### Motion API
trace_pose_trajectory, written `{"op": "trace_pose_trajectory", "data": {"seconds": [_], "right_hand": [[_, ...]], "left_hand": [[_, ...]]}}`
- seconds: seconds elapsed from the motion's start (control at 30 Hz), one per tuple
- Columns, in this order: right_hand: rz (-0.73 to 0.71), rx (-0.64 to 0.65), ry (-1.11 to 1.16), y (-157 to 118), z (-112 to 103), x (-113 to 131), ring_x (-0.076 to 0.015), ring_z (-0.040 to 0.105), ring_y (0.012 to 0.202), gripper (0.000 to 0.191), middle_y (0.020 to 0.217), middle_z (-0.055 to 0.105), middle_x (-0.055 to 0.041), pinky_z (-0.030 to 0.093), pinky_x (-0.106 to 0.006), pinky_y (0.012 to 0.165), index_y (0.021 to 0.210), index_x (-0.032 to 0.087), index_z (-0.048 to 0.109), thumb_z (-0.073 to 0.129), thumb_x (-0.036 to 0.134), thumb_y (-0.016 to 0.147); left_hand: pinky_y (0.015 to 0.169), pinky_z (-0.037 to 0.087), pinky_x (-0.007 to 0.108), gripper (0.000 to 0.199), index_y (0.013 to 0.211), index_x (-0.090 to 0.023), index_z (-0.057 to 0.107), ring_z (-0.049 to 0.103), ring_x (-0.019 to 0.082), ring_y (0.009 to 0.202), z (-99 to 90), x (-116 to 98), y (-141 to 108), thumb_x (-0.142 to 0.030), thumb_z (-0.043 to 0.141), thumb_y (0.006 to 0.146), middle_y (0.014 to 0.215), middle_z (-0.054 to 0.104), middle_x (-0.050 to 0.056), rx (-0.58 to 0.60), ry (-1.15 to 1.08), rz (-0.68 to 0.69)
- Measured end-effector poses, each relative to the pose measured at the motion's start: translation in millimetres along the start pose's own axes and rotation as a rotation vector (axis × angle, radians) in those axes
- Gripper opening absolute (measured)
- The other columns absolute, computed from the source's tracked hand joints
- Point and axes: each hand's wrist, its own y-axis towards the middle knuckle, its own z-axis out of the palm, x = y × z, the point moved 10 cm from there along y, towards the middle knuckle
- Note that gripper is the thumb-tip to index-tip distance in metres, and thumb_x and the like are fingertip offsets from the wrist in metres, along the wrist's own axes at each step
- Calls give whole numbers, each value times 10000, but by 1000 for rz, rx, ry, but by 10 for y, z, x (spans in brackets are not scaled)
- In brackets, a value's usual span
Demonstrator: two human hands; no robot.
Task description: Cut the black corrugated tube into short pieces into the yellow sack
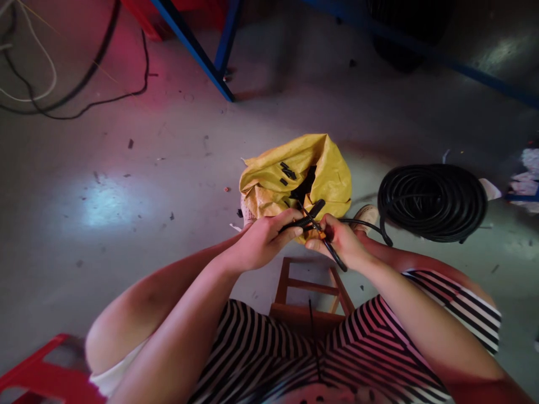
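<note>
My left hand is closed round a length of black tubing above the yellow sack. My right hand grips a cutter with a black handle and an orange part near its middle. The dark blade crosses the tubing close to my left fingertips; whether it touches is hard to make out. Below the hands, the crumpled yellow sack stands with its mouth folded open. Several short black tube pieces lie on its folds, and its inside is mostly dark.
To the right lies a coil of black tubing, its end running towards my hands. A wooden stool stands between my legs. A red plastic stool is at lower left, blue metal legs ahead, loose cables at upper left.
</note>
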Motion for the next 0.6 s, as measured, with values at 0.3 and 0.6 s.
{"op": "trace_pose_trajectory", "data": {"seconds": [0.3,0.6], "right_hand": [[38,-13,-17,84,6,-75,-114,333,607,632,629,406,70,238,-255,544,719,231,417,856,672,606],[-50,-44,325,71,-7,121,-133,478,700,535,746,500,53,415,-273,666,826,228,481,907,491,637]], "left_hand": [[792,486,302,175,1031,-192,621,612,183,854,-20,123,1,-328,511,1016,947,659,46,-19,-34,-46],[722,491,302,190,1090,-200,474,622,183,800,298,107,-11,-360,527,1002,933,653,41,85,54,-72]]}}
